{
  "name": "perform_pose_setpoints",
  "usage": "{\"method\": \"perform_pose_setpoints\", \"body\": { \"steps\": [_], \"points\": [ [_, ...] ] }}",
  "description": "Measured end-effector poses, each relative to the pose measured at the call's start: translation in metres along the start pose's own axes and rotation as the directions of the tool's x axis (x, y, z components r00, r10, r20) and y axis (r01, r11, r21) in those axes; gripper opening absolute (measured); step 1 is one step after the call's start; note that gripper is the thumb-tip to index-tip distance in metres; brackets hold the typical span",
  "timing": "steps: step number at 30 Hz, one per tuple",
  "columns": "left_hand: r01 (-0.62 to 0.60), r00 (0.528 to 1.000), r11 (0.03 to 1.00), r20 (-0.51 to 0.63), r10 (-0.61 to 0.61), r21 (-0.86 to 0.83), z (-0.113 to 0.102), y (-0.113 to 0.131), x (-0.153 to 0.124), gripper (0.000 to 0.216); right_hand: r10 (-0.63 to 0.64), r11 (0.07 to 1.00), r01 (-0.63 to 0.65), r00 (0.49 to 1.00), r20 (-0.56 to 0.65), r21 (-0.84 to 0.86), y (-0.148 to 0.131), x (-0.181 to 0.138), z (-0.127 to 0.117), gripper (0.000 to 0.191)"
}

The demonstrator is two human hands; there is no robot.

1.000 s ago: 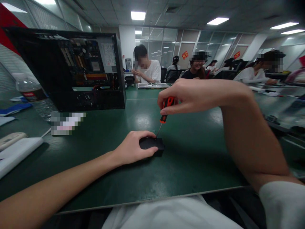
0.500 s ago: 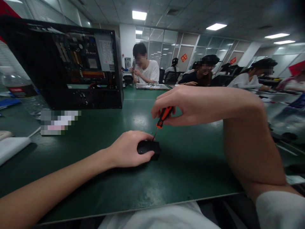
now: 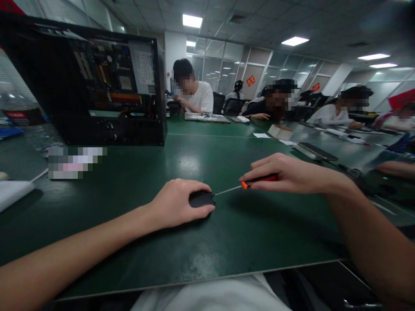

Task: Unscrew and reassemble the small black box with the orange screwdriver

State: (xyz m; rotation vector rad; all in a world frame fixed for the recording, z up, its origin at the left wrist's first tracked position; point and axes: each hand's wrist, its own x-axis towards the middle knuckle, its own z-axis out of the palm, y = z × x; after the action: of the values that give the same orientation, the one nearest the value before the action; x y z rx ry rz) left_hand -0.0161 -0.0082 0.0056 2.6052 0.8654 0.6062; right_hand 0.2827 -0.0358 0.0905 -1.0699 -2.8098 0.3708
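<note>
My left hand [image 3: 181,203] grips a small black object [image 3: 201,198] shaped like a computer mouse, holding it down on the green tabletop [image 3: 194,255] between thumb and fingers. In my right hand [image 3: 279,175] is a screwdriver [image 3: 245,185] with an orange and black handle, tilted low and nearly level. Its thin shaft points left, and the tip meets the right end of the black object. Whether the tip sits inside a gap there, I cannot tell. My palm and fingers cover much of the handle.
An open black computer case [image 3: 116,131] stands at the back left, beside a plastic bottle [image 3: 30,116]. A phone-like slab [image 3: 316,151] and a small cardboard box [image 3: 280,131] lie at the back right. Other people [image 3: 202,97] sit across the table.
My right hand has come down and to the right. The screwdriver has swung from steep to almost level, its tip now at the black object's right end. My left hand keeps its hold.
</note>
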Motion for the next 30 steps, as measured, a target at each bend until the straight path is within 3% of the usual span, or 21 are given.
{"method": "perform_pose_setpoints", "body": {
  "steps": [4,15,30],
  "points": [
    [0.012,1.000,1.000,0.004,-0.012,0.018,0.000,0.000,0.000,0.040,0.007,0.997,-0.007,1.000,-0.004,0.083,0.012,-0.004,0.005,0.036],
    [-0.024,0.999,0.999,0.030,0.023,0.040,0.001,-0.002,-0.002,0.041,-0.057,0.993,0.056,0.998,0.010,0.107,0.007,-0.002,0.011,0.032],
    [-0.064,0.998,0.996,0.030,0.062,0.063,0.002,-0.003,-0.003,0.039,0.002,0.985,-0.005,1.000,0.019,0.171,0.025,0.003,0.014,0.033]
  ]
}}
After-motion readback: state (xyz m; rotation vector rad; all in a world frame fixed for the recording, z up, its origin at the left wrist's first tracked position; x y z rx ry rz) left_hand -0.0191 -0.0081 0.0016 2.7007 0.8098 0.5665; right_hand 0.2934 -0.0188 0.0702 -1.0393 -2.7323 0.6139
